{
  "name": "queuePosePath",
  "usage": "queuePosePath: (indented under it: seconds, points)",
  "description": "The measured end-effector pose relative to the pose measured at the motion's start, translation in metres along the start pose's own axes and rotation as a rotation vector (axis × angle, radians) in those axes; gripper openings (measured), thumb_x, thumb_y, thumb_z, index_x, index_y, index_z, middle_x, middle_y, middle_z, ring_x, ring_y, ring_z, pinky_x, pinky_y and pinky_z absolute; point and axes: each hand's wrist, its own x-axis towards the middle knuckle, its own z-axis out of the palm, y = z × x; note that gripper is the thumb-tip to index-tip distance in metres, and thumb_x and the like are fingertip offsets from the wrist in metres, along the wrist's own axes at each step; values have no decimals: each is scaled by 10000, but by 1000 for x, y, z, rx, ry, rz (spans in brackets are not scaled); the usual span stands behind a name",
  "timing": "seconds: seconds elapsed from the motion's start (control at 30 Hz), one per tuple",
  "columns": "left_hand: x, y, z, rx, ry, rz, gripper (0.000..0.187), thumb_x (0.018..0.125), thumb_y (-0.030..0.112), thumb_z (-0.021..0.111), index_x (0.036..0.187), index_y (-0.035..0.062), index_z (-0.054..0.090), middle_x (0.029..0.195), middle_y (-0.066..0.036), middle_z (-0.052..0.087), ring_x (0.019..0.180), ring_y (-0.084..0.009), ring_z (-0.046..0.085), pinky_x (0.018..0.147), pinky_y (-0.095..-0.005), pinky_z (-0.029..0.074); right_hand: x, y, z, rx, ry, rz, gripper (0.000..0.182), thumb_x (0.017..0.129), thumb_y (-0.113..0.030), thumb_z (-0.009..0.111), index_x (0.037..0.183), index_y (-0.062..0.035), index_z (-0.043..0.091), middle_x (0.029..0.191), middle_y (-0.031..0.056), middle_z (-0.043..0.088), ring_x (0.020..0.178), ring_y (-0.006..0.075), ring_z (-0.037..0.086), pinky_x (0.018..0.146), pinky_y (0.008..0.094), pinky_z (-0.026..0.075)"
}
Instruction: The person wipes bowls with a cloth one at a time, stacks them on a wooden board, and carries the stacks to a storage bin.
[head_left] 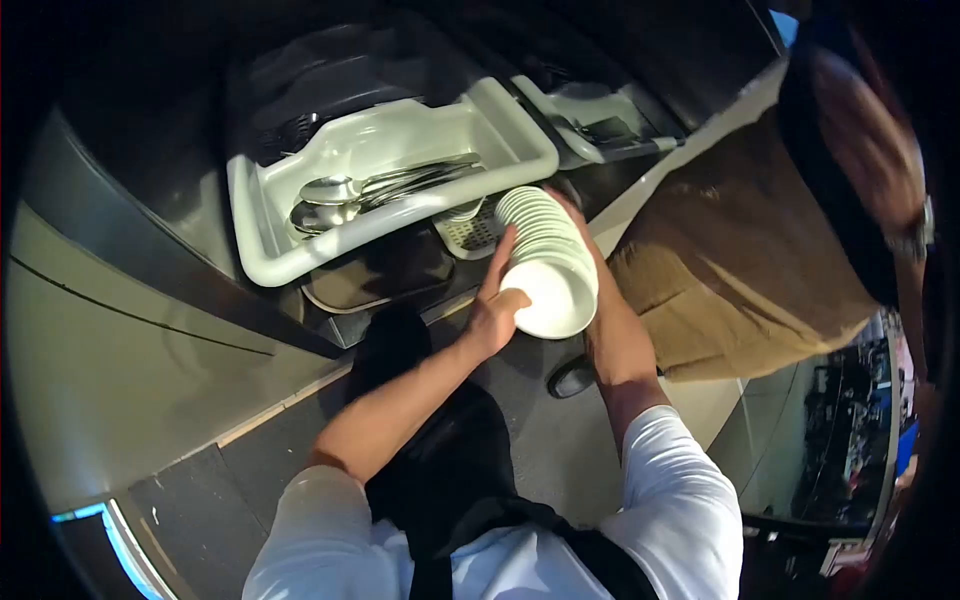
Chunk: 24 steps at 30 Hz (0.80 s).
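Note:
A tall stack of white plates [548, 262] is held between both hands, tilted so the nearest plate faces me. My left hand [494, 310] grips the stack's left side, thumb on the front plate's rim. My right hand [590, 262] supports the stack from the right and behind; its fingers reach the far end and are mostly hidden. The stack hangs just in front of a white plastic tub [260, 235] that holds several spoons [345, 195].
A second white tub [590, 120] sits behind to the right, on a dark counter. A metal drain tray [470, 232] lies below the tub. Another person in brown trousers [740, 250] stands close at the right. Grey floor lies below.

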Motion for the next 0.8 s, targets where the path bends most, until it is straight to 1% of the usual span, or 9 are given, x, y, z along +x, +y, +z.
queuePosePath:
  seconds: [0.1, 0.23, 0.4, 0.5, 0.53, 0.63, 0.7, 0.77, 0.8]
  points:
    - [43, -36, -9, 231, 55, 24, 858, 701, -8, 447, 1505, 57, 154, 1430, -147, 358, 1244, -214, 406, 1041, -263, 310, 31, -10, -15, -34, 25, 66, 464, 908, -456, 520, 1104, -46, 613, 1015, 118, 660, 877, 243, 633, 794, 361, 509]
    - [85, -64, -22, -64, 134, -36, 828, 717, 9, 452, 1488, 11, 150, 1364, -168, 404, 1229, -252, 423, 1012, -337, 374, 72, -12, -35, -13, 59, 112, 480, 908, -466, 511, 1122, -46, 604, 1039, 125, 653, 900, 254, 630, 806, 377, 508]
    - [120, -56, -40, -177, 138, -147, 495, 722, 12, 457, 1216, 1, 487, 1149, -168, 577, 1052, -343, 592, 941, -513, 473, 114, 2, -57, 36, 93, 150, 500, 909, -478, 499, 1143, -46, 591, 1069, 133, 643, 928, 268, 626, 821, 396, 507]
    - [143, -66, -63, -184, 333, -272, 482, 744, 25, 461, 1225, 5, 484, 1158, -156, 575, 1065, -330, 588, 934, -531, 471, 135, 9, -61, 64, 113, 167, 512, 909, -485, 492, 1156, -46, 584, 1087, 139, 638, 945, 276, 623, 830, 407, 506]
    - [141, -63, -68, -98, 192, -193, 396, 802, 80, 481, 1193, 20, 497, 1180, -147, 562, 1085, -331, 576, 901, -563, 480, 140, 11, -62, 71, 118, 172, 516, 909, -488, 490, 1161, -46, 582, 1093, 140, 636, 951, 279, 622, 832, 411, 505]
    - [144, -60, -61, -31, 274, -230, 303, 861, 168, 509, 1134, 39, 515, 1195, -140, 553, 1089, -331, 573, 874, -565, 493, 144, 16, -64, 99, 134, 181, 529, 909, -495, 483, 1174, -46, 574, 1111, 145, 630, 968, 287, 620, 841, 423, 505]
    - [164, -97, -97, 17, 162, -184, 272, 880, 247, 534, 1074, 56, 523, 1191, -135, 553, 1088, -331, 571, 845, -553, 511, 145, 17, -70, 113, 131, 183, 537, 910, -500, 478, 1182, -46, 570, 1123, 149, 627, 979, 293, 618, 847, 430, 504]
    - [186, -112, -129, -330, 66, -299, 307, 884, 305, 563, 1064, 60, 527, 1189, -137, 553, 1127, -325, 546, 861, -554, 500, 140, 16, -70, 134, 109, 178, 546, 910, -505, 474, 1191, -46, 565, 1135, 152, 623, 991, 298, 616, 853, 438, 503]
    - [200, -127, -148, -535, -431, -97, 404, 884, 374, 576, 1138, 62, 532, 1211, -140, 538, 1169, -320, 514, 890, -591, 465, 140, 16, -73, 157, 99, 169, 550, 910, -508, 471, 1195, -46, 562, 1141, 154, 621, 996, 301, 615, 856, 442, 503]
